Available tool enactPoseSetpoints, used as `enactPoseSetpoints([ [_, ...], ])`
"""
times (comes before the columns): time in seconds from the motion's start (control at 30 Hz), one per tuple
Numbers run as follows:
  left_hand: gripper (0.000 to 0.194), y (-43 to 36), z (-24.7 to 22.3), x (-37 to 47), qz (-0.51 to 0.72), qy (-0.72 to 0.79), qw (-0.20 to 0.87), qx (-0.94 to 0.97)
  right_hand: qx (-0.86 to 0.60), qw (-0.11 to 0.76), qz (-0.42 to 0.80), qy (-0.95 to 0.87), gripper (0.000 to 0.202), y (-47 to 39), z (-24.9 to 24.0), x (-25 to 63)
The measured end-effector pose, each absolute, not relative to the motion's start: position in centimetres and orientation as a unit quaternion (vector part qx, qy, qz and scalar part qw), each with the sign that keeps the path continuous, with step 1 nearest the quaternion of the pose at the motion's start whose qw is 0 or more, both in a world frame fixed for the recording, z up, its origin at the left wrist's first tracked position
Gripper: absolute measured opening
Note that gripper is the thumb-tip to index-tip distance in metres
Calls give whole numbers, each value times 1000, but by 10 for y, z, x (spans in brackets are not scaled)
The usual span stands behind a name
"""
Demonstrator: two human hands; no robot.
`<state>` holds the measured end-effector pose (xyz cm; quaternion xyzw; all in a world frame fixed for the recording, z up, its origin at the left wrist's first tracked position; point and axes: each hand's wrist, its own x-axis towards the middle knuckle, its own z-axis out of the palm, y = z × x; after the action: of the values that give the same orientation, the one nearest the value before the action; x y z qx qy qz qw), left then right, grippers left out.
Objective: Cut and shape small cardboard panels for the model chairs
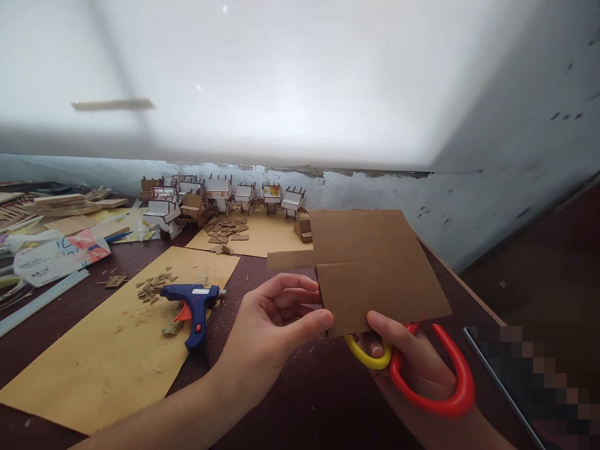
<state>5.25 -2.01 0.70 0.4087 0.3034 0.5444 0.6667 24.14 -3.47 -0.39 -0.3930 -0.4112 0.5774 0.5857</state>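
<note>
A flat piece of brown cardboard (375, 269) is held up above the dark table, with a narrow strip sticking out to its left. My left hand (285, 319) pinches its lower left edge, thumb in front and fingers behind. My right hand (412, 356) grips the bottom edge with the thumb on top. Scissors (462, 387) with one red and one yellow handle loop hang at my right hand; their blades are hidden behind the cardboard.
A blue glue gun (199, 309) lies on a yellow sheet (107, 350) beside cardboard scraps. Small cardboard models (220, 190) line the back by the wall. Wood strips, paper and a glue stick (44, 303) are at the left; a dark flat device edge is at the right.
</note>
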Motion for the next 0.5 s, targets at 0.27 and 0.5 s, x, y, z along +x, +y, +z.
enactPoseSetpoints([
  [0.27, 26, -23, 10, 55, 553, 300, 651, 425, -386, 593, 581, -402, 28, -34, -7, 241],
  [0.5, 19, -23, 7, 53, 553, 307, 637, 441, -396, 591, 574, -406, 31, -36, -8, 241],
])
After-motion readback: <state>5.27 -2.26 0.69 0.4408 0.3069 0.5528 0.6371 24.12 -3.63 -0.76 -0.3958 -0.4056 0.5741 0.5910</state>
